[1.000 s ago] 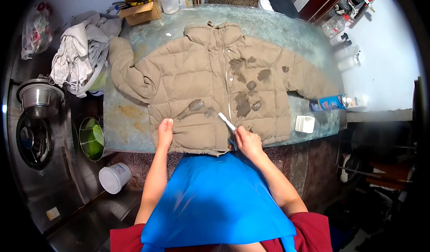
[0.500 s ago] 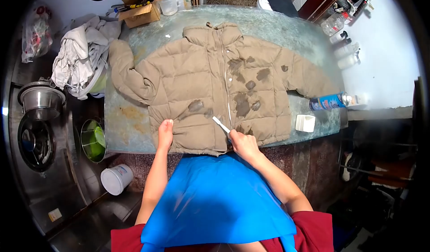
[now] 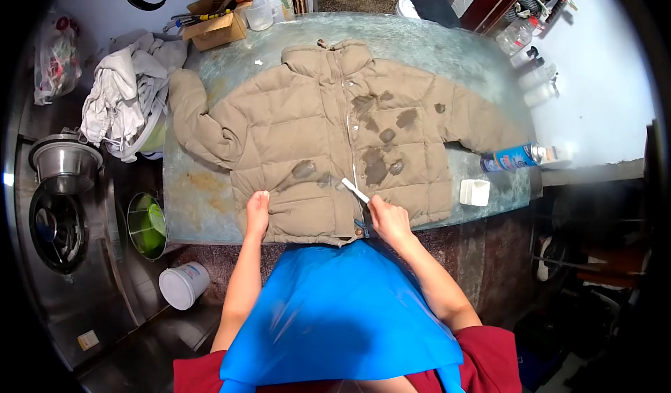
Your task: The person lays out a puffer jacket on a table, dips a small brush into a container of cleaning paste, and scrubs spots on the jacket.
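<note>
A tan quilted jacket (image 3: 286,127) with several dark wet-looking patches lies flat, front up, on the green-grey table (image 3: 203,218). My left hand (image 3: 257,215) is closed on the jacket's lower edge, left of the zipper. In my right hand (image 3: 389,220) is a white-headed brush (image 3: 354,190), its head over the jacket front beside the zipper, near a small dark patch. My fingers hide most of its handle. To the right of the jacket sit a small white dish (image 3: 475,192) and a blue spray can (image 3: 512,158) lying on its side by the sleeve cuff.
A cardboard box (image 3: 217,31) of tools and a plastic cup (image 3: 259,14) stand at the back left. Pale cloths (image 3: 119,85) fill a basin on the left. Bottles (image 3: 537,78) line the right wall. A white bucket (image 3: 184,285) stands below the table's left front edge.
The brush head moved left, then back right toward the zipper with my right hand. My left hand keeps its place on the jacket. The view has shifted slightly.
</note>
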{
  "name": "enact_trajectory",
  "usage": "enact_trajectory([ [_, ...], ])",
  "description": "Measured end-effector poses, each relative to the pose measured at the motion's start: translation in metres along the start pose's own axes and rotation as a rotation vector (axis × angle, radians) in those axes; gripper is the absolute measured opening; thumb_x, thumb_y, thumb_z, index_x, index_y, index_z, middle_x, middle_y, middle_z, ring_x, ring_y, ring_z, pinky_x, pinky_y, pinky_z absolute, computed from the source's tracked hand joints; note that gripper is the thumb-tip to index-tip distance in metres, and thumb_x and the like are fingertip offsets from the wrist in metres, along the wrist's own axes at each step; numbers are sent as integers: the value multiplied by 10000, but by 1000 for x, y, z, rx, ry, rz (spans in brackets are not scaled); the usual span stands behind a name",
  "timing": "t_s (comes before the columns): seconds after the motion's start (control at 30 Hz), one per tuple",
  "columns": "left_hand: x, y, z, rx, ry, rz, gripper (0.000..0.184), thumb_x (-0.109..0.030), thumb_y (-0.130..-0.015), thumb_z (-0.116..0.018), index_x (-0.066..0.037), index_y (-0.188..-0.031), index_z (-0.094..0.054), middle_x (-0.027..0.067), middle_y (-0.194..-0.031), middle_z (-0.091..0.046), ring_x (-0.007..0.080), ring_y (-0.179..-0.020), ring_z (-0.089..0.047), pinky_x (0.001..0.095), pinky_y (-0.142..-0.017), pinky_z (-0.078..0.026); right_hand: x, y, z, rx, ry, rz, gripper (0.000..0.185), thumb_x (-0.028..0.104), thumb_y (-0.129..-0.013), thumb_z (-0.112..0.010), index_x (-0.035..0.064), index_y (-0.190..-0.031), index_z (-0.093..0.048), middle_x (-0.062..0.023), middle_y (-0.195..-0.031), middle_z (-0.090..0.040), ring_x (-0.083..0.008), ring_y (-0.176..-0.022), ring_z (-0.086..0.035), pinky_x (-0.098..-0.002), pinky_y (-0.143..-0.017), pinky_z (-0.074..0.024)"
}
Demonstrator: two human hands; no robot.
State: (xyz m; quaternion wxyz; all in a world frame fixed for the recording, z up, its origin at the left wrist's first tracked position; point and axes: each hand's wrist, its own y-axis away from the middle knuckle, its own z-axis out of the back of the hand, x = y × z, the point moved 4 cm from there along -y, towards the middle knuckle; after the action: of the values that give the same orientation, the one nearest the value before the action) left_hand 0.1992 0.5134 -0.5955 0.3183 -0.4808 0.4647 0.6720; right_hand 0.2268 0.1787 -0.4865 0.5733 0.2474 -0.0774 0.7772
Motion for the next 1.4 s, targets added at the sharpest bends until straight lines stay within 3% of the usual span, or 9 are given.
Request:
enact_trajectory([
  [0.1, 4, 3, 4, 3, -17, -3, 220, -213, -956, -515, -16, -889, -586, -55, -780, -516, 50, -753, -444, 216, -713, -384, -1, 10, 33, -257, -434, -110, 96, 159, -906, -550, 79, -959, -560, -148, -643, -580, -273, -549, -589, -371, -524, -456],
  [0.17, 4, -1, 3, 18, -25, -5, 217, -212, -955, -516, -16, -899, -591, -49, -790, -529, 55, -763, -454, 219, -720, -389, -22, 22, 48, -311, -646, -218, 135, 153, -932, -538, 33, -987, -566, -21, -691, -542, -62, -635, -467, -239, -549, -387],
  [0.23, 3, 0, 4, -44, -50, -48, 213, -212, -952, -522, -15, -924, -599, -32, -827, -559, 67, -789, -477, 226, -749, -401, -51, 43, 69, -373, -746, -302, 150, 155, -939, -530, 15, -983, -561, 13, -718, -513, -46, -636, -434, -219, -548, -359],
  [0.3, 16, -4, 11, -24, -78, -7, 215, -215, -947, -531, -13, -945, -603, -22, -862, -576, 76, -809, -493, 231, -775, -410, -81, 70, 98, -494, -551, -367, 155, 165, -946, -520, 20, -984, -560, 29, -688, -481, -41, -617, -403, -214, -539, -336],
  [0.33, 17, -5, 10, -27, -69, -20, 216, -219, -945, -536, -14, -945, -603, -25, -858, -573, 76, -807, -492, 232, -773, -410, -92, 85, 113, -523, -435, -447, 191, 206, -944, -499, 34, -994, -566, -85, -659, -515, -124, -608, -473, -288, -579, -410],
  [0.47, 12, -4, 7, -17, -32, -50, 212, -222, -947, -534, -22, -928, -600, -37, -828, -558, 68, -791, -477, 227, -747, -403, -148, 128, 140, -528, -3, -699, 170, 244, -931, -467, 92, -968, -534, -216, -824, -642, -447, -820, -591, -518, -658, -451],
  [0.67, 12, -6, 8, 20, 11, -11, 221, -223, -963, -501, -35, -868, -569, -51, -804, -529, 53, -770, -445, 214, -725, -387, -220, 119, 115, -405, 106, -858, 186, 289, -913, -488, 118, -969, -534, -195, -846, -650, -429, -844, -600, -513, -712, -458],
  [0.93, 4, -3, 7, 6, -30, -17, 239, -240, -962, -505, -37, -851, -562, -51, -804, -518, 58, -775, -442, 218, -732, -382, -225, 114, 129, -382, 137, -853, 175, 289, -896, -531, 121, -937, -554, -174, -828, -653, -400, -826, -611, -485, -697, -470],
  [1.4, 10, -6, 9, 10, -4, 3, 245, -234, -969, -495, -40, -833, -559, -56, -782, -504, 52, -759, -426, 209, -718, -370, -226, 148, 181, -331, 346, -559, 106, 215, -887, -537, 116, -922, -518, -110, -825, -626, -348, -797, -608, -457, -664, -463],
])
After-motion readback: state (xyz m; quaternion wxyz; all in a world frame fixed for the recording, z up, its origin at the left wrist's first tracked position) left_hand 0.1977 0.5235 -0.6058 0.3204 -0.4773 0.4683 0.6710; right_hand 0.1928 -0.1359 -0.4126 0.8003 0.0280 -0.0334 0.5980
